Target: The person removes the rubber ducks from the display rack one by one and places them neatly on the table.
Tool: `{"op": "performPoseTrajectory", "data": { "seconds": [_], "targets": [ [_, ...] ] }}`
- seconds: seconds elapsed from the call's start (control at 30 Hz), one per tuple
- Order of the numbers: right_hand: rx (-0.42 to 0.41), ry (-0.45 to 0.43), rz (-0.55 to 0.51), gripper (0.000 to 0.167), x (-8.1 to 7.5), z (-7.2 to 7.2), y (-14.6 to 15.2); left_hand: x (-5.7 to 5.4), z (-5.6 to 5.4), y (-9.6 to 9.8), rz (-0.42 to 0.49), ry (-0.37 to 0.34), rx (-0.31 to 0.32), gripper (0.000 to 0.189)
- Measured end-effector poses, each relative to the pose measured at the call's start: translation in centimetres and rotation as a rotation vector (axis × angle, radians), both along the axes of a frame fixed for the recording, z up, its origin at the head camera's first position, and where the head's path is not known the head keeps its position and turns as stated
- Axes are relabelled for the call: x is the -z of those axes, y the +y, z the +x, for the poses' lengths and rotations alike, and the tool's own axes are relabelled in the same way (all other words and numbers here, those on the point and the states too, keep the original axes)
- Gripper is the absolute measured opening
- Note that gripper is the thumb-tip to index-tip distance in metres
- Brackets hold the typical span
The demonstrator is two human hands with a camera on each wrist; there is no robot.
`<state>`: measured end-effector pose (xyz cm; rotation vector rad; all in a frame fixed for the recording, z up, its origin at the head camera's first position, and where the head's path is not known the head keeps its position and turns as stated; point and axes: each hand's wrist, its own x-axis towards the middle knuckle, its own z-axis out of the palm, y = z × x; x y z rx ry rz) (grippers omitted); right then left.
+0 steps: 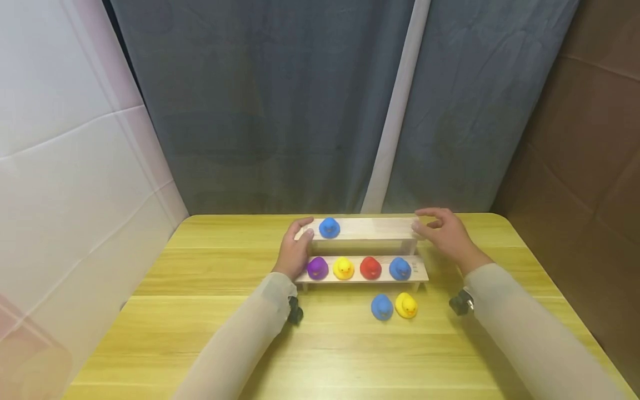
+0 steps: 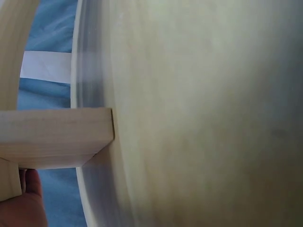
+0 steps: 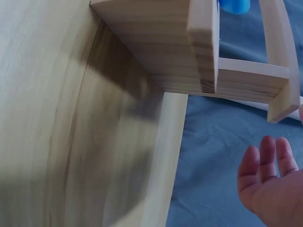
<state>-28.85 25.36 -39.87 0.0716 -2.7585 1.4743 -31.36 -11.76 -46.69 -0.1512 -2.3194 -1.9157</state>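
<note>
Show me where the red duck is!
In the head view, the red duck sits on the lower wooden shelf, with a yellow duck on its left and a blue duck on its right.

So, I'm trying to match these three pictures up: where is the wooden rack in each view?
Head: the wooden rack stands just below and right of the picture's centre.
Left wrist: at the left side, only part of it showing.
Right wrist: across the top, middle to right, cut off by the upper edge.
Shared landmark: the blue-grey curtain, visible beyond the rack in all three.
</note>
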Motion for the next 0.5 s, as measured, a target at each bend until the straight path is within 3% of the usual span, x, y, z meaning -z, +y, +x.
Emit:
{"op": "performPoseTrajectory", "data": {
  "seconds": [0.13,0.33,0.5],
  "targets": [
    [-0.026,-0.041,-0.048,0.061,0.8,-0.5,-0.1,-0.1,0.0,0.0,0.008,-0.007,0.012,0.038],
    [-0.085,-0.009,-0.083,0.059,1.8,-1.3,-0.3,-0.3,0.1,-0.2,-0.017,-0.003,0.025,0.038],
    [-0.107,-0.04,-0.128,0.059,2.0,-1.6,-0.5,-0.5,0.1,-0.3,-0.032,-0.023,0.047,0.038]
  ]
}}
